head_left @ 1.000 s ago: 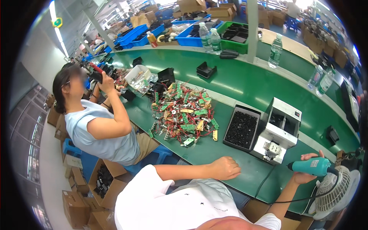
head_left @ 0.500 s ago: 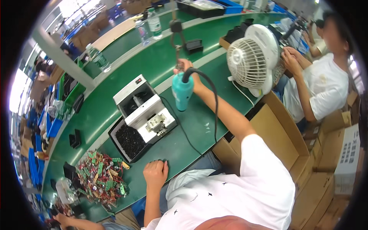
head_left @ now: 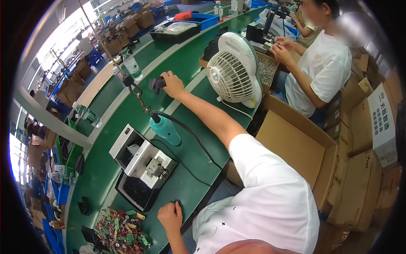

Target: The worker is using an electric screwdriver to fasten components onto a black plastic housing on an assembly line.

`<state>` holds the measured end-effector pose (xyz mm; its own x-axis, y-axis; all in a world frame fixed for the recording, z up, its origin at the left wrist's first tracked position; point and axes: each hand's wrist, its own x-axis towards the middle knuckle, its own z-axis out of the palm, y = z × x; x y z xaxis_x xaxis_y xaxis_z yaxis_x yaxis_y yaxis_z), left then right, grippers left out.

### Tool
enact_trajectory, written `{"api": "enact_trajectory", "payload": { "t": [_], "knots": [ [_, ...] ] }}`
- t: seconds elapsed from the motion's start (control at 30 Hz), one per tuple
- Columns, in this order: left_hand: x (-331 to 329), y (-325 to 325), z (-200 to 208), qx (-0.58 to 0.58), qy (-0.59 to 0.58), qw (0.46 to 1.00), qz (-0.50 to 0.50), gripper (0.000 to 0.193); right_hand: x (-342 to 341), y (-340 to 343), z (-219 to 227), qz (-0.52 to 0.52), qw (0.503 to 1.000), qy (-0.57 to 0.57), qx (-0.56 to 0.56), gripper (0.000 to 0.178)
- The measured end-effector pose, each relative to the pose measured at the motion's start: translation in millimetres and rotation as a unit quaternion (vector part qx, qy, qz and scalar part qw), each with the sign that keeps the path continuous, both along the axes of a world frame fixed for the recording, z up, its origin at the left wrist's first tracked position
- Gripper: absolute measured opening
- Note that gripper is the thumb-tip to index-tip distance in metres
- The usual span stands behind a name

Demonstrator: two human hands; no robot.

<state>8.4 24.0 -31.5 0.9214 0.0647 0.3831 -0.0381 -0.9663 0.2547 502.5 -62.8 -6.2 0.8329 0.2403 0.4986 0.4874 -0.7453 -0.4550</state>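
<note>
My right hand (head_left: pixel 173 84) reaches out over the green bench, its fingers closed on a small black plastic tray (head_left: pixel 157 85). Below it a teal electric screwdriver (head_left: pixel 165 130) hangs from a hook, nobody holding it. At the bench's near edge rests my left hand (head_left: pixel 170 215), fingers curled in; whatever they may hold is hidden. Between the hands stands a white screw-feeder machine (head_left: pixel 141 158), with a black bin (head_left: pixel 134 190) of small black parts against its near left side. A heap of green circuit boards with red wires (head_left: pixel 120 230) lies left of my left hand.
A white fan (head_left: pixel 232 70) stands to the right of my right arm. An open cardboard box (head_left: pixel 292 144) is beside me. A person in a white shirt (head_left: pixel 321 72) works at the far right. Water bottles (head_left: pixel 132 65) and a black tray (head_left: pixel 175 34) are on the far side.
My right hand has let go of the teal screwdriver, moved farther out and taken hold of the small black tray. The view has turned toward the right. My left hand stays curled at the edge.
</note>
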Motion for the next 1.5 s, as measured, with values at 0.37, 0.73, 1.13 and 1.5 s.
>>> {"api": "enact_trajectory", "payload": {
  "t": [0.37,0.73,1.13,1.5],
  "knots": [
    [3,-10,11,-0.067,-0.036,0.995,-0.057,0.013,-203,-150,69,0.159,0.824,0.05,0.541,0.048],
    [54,-68,98,-0.494,-0.125,0.813,-0.281,0.053,-340,-177,106,0.401,0.802,0.357,0.264,0.037],
    [14,-21,59,-0.675,-0.154,0.705,-0.157,0.017,-348,-74,111,0.465,0.75,0.468,-0.038,0.027],
    [5,-13,85,-0.663,-0.317,0.679,-0.012,0.01,-372,-33,94,0.564,0.793,0.209,0.096,0.028]
  ]
}}
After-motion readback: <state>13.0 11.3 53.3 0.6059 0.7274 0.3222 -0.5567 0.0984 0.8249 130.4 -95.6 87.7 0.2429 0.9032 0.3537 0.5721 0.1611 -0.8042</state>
